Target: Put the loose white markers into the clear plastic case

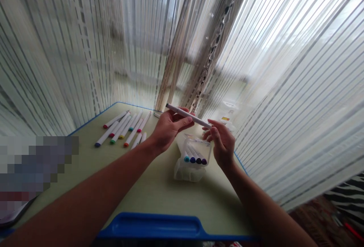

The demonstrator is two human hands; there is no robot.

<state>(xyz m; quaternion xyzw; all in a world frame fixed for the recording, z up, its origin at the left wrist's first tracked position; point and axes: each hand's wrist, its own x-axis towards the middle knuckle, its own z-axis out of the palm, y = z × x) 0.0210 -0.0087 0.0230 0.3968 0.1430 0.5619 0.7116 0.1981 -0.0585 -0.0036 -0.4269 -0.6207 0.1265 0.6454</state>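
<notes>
A white marker [187, 115] is held level above the table by both hands. My left hand [167, 127] grips its left part with thumb and fingers closed round the barrel. My right hand [222, 142] pinches its right end. Just below the hands stands a clear plastic marker case [190, 171] holding several markers with coloured caps [195, 159]. To the left of my left hand several white markers [125, 127] with coloured ends lie in a row on the pale green table [159, 194].
The table has a blue edge and a blue handle-like rim [159, 226] at the near side. Sheer striped curtains [270, 68] hang close behind and to the right. A blurred-out patch [34, 167] covers the near left. A zebra-patterned fabric [349, 190] shows at the lower right.
</notes>
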